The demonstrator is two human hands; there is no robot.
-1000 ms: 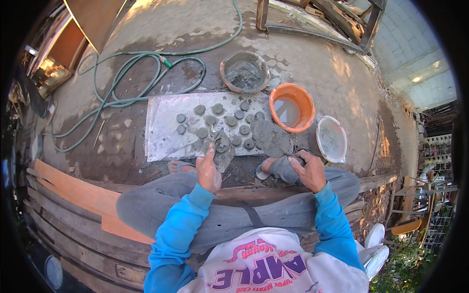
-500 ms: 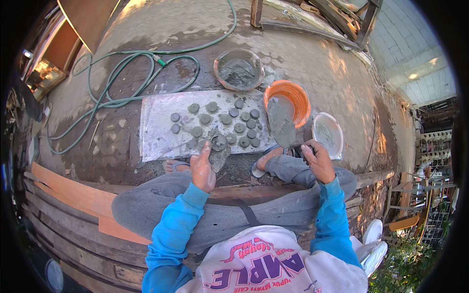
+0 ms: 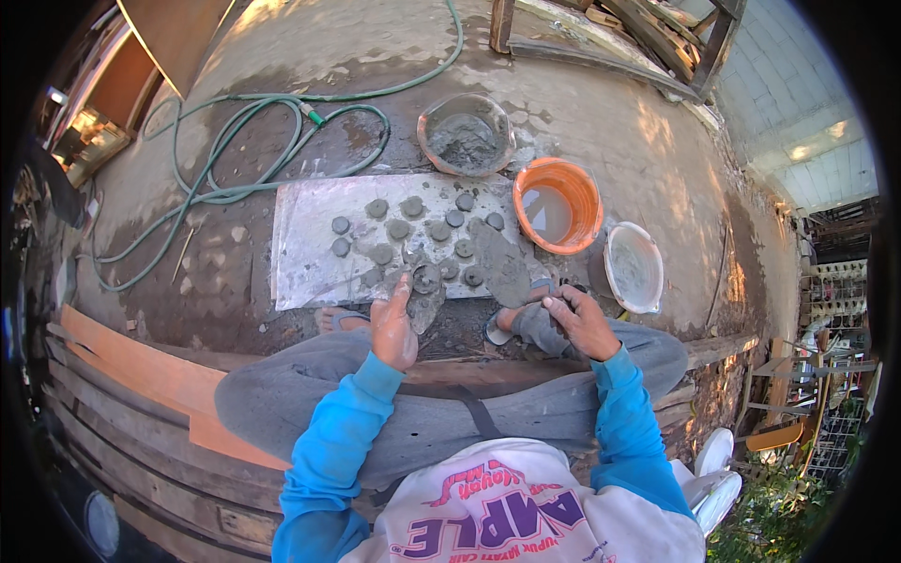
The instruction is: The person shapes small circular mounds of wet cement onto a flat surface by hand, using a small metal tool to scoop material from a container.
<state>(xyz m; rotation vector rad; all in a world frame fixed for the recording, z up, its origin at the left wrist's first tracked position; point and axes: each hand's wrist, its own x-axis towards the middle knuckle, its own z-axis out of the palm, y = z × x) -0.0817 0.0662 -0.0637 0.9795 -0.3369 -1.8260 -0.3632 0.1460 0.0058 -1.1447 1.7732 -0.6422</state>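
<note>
My left hand [image 3: 396,324] grips a grey, mortar-smeared flat tool [image 3: 427,310] with a small ring mould [image 3: 425,280] on it, above the board's near edge. In my right hand [image 3: 577,319] is a trowel [image 3: 502,267], its broad blade coated in wet grey cement, held over the right part of a whitish sheet board [image 3: 300,216]. Several round grey cement pieces [image 3: 399,229] lie on that board. An orange bucket [image 3: 587,211] with cloudy water stands beyond the trowel. A clear tub [image 3: 469,141] of grey mix is behind the board, and a white-rimmed pail [image 3: 634,267] is to the right.
A coiled green hose [image 3: 235,192] lies at the left. A timber frame [image 3: 610,61] with wood pieces stands at the back beside a block wall [image 3: 798,113]. My crossed legs rest over wooden planks [image 3: 160,450]. A wire rack [image 3: 835,441] stands at the right.
Half a second ago the trowel blade was at the orange bucket's mouth; it has since moved left over the board with my right hand. My left hand has stayed nearly in place.
</note>
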